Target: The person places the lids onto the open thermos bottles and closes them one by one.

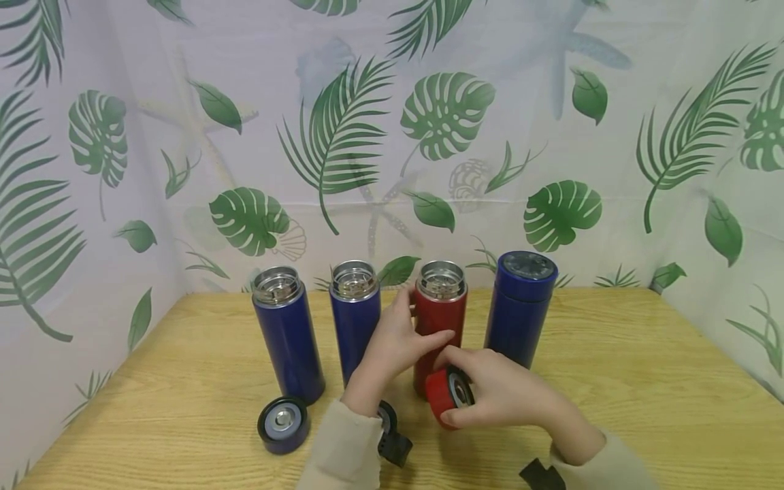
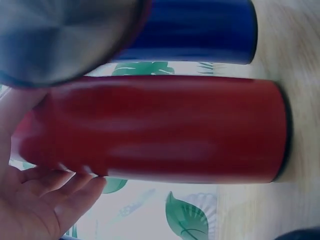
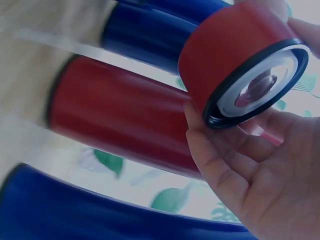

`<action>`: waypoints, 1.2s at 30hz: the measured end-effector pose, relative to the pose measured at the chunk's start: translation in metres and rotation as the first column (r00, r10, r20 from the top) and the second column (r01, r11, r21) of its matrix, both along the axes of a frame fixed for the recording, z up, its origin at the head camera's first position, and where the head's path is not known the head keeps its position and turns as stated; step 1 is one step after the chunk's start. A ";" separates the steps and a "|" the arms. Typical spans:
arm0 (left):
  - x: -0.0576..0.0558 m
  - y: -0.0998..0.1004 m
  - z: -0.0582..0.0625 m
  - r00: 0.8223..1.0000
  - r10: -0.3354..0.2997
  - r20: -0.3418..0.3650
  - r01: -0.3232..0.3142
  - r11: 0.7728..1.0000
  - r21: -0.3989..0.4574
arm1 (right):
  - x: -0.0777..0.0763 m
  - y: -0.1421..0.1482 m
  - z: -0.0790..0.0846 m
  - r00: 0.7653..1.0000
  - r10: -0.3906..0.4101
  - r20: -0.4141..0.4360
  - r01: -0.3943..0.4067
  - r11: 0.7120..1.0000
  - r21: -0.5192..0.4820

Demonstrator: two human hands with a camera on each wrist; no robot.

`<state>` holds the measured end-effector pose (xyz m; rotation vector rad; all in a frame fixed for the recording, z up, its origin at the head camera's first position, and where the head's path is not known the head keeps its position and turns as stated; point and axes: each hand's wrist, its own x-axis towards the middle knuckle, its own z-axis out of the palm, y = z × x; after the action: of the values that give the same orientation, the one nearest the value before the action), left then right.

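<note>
Red lid point(image 1: 437, 397) in right grip point(image 1: 497, 385) | red flask point(image 1: 442, 315) in left grip point(image 1: 397, 338)

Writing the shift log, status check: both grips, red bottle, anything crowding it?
Left grip on red bottle, uncapped. Right grip holds red lid, tilted. Neighbours: open blue bottle left, capped blue bottle right.

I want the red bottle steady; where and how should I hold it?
Probably round its upper body, from the left, as the left hand does: the red bottle is an upright cylinder with the right hand and red lid in front.
</note>
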<state>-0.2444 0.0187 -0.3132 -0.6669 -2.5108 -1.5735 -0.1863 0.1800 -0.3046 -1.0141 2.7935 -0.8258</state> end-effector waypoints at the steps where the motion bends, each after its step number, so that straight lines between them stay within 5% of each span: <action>1: 0.000 -0.001 0.001 1.000 -0.004 0.016 0.004 1.000 -0.007 | 0.002 0.001 0.002 1.000 -0.004 -0.021 0.004 1.000 -0.006; 7: 0.001 -0.006 0.004 0.998 -0.036 0.047 0.038 0.998 -0.044 | 0.013 0.007 0.018 0.986 -0.024 -0.163 0.013 0.998 -0.068; 18: 0.003 -0.010 0.009 0.995 -0.102 -0.001 0.102 0.988 -0.113 | 0.024 0.007 0.027 0.944 -0.064 -0.325 -0.017 0.970 -0.240; 25: 0.005 -0.015 0.013 0.985 -0.170 0.004 0.169 0.976 -0.137 | 0.026 0.005 0.030 0.907 -0.105 -0.408 -0.058 0.928 -0.367; 36: 0.005 -0.020 0.015 0.966 -0.259 0.002 0.257 0.956 -0.139 | 0.030 0.005 0.038 0.900 -0.190 -0.392 -0.046 0.854 -0.519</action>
<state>-0.2393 -0.0015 -0.2980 -1.0605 -2.6272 -1.4662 -0.1565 0.1851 -0.2666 -1.3019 3.0501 -1.6170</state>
